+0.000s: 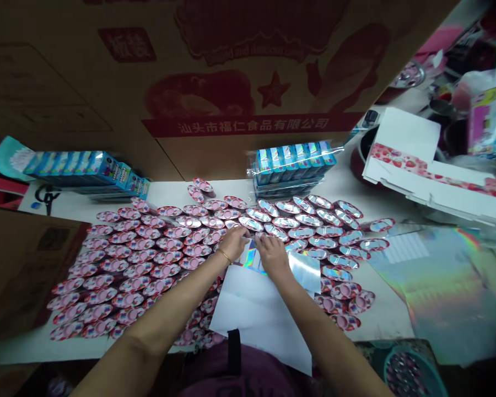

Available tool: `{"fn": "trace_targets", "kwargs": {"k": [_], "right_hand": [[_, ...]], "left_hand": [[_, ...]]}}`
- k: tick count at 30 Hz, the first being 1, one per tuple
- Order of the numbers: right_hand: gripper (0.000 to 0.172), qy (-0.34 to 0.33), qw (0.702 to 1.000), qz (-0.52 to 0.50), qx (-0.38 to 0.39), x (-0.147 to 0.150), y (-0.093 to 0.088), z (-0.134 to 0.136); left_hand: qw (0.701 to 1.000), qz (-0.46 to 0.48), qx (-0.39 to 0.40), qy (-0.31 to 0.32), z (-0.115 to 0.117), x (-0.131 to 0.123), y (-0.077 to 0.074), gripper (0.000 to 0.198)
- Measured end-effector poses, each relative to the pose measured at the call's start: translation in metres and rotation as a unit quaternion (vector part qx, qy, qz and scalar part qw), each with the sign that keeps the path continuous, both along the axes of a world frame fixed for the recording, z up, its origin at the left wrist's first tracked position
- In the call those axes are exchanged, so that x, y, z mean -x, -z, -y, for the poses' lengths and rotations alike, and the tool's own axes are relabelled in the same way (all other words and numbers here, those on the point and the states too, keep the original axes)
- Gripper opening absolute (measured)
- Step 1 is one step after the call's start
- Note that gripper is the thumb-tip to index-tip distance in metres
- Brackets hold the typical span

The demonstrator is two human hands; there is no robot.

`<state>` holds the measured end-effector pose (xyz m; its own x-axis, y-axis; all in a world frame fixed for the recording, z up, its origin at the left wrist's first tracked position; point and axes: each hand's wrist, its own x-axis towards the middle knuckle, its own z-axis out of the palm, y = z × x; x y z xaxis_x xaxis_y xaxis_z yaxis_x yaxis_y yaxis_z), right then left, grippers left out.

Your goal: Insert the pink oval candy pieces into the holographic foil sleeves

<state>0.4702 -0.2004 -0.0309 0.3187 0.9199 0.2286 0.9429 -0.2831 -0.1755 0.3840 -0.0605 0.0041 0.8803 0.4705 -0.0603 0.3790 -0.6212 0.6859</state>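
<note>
Holographic foil sheet [303,270], light, slippery, best taken by its edges; left hand [233,244] and right hand [271,256] narrowly together on it, actual pinch hard to tell.

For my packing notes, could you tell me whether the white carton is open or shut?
Open: the white carton lies with its flaps spread out.

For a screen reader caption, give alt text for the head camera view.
Seen from above, the left hand and right hand touch a holographic foil sheet lying on white paper, among rows of pink oval packs. Shrink-wrapped blue boxes stand behind.
</note>
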Motion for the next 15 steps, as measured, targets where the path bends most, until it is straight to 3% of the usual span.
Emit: {"fn": "trace_targets", "kwargs": {"k": [5, 9, 11, 13, 15], "right_hand": [[0.038, -0.03, 0.999, -0.017, -0.033, 0.014, -0.001, 0.007], [0.021, 0.027, 0.974, -0.2, -0.101, 0.022, -0.033, 0.003], [0.017, 0.087, 0.914, -0.362, -0.16, 0.02, -0.054, -0.004], [0.017, 0.155, 0.812, -0.518, -0.218, 0.013, -0.069, -0.012], [0.019, 0.203, 0.711, -0.627, -0.245, 0.004, -0.078, -0.023]], "left_hand": [[0.991, 0.031, 0.104, -0.084, -0.001, 0.002, 0.003, 0.005], [0.991, 0.049, 0.09, -0.09, 0.0, 0.007, 0.005, 0.008], [0.995, 0.053, 0.046, -0.065, -0.002, 0.01, 0.008, 0.011], [0.997, 0.062, 0.021, -0.048, -0.005, 0.013, 0.011, 0.014], [0.993, 0.077, 0.062, -0.062, -0.009, 0.014, 0.011, 0.015]]}}
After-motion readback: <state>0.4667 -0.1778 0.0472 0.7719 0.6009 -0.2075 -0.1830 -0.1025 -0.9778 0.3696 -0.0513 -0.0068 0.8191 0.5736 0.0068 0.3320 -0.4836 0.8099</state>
